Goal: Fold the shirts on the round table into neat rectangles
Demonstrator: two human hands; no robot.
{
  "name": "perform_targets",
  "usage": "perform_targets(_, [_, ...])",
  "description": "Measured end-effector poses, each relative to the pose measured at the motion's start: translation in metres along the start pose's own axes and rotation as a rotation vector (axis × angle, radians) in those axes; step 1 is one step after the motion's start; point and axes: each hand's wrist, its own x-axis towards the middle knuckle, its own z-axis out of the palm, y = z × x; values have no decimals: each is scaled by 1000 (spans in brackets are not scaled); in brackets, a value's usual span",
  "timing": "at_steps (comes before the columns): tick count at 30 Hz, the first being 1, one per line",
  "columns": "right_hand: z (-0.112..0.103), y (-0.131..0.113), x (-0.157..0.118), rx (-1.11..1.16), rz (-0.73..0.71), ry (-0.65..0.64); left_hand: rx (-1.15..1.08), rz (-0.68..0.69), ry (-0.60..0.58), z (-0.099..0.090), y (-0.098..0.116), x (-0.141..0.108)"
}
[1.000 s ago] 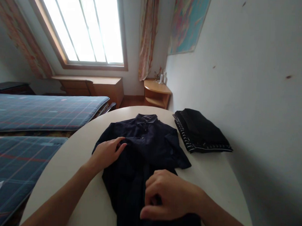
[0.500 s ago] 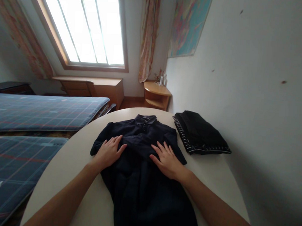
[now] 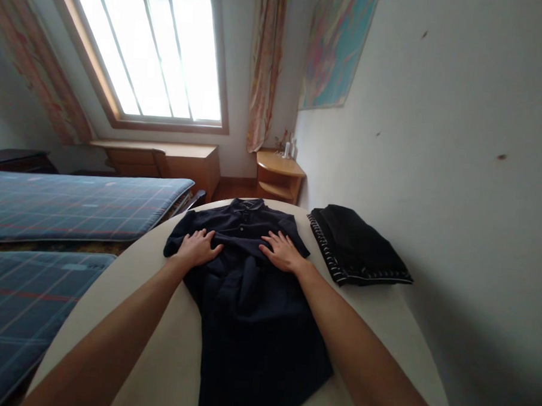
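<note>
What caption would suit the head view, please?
Left hand and right hand rest on a dark shirt spread over a table.

This looks like a bedroom in a home: one plaid mattress (image 3: 82,210) lies at nine o'clock and a second plaid mattress (image 3: 37,306) at eight, a wood-framed window (image 3: 147,48) shows at eleven, a patterned curtain (image 3: 265,71) hangs at twelve, a wooden desk (image 3: 194,167) stands at ten, and a colourful poster (image 3: 335,56) hangs at one.

One head-worn camera looks forward and down from above the near side of the round off-white table (image 3: 170,342), close over the navy-blue buttoned cloth shirt (image 3: 256,340) at bottom centre, and faces the bright brown-wood-framed window (image 3: 156,54), far off at upper left.
</note>
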Motion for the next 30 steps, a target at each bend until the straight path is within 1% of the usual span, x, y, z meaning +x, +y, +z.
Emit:
perform_targets(4, [1, 3, 25, -14, 39, -9, -1, -33, -43, 1, -5, 27])
perform_targets(8, [4, 7, 41, -47, 36, 10, -13, -54, -66, 3, -9, 47])
perform_targets(12, [9, 11, 46, -50, 27, 86, -44, -55, -61, 8, -13, 59])
perform_targets(15, [10, 11, 45, -40, 16, 133, -80, -43, -27, 13, -15, 59])
perform_targets(17, [11, 10, 43, -39, 6, 197, -110, -29, 12, 17, -17, 55])
perform_targets(19, [11, 7, 40, -54, 12, 304, -145, -12, 55, 20, -18, 47])
perform_targets(21, [11, 4, 36, -102, 54, 414, -182, 4, 102, 21, -17, 38])
perform_targets(22, [11, 2, 34, -133, 78, 445, -200, 13, 130, 21, -16, 32])
perform_targets(24, [10, -1, 30, -186, 104, 445, -232, 36, 196, 18, -11, 19])
perform_targets(27, [8, -3, 19, -205, 49, 368, -274, 110, 281, 7, 4, -9])
perform_targets(29, [7, -2, 8, -205, -6, 333, -310, 223, 313, -4, 19, -35])
perform_targets(30, [7, -1, 0, -207, -32, 330, -346, 332, 331, -10, 28, -50])
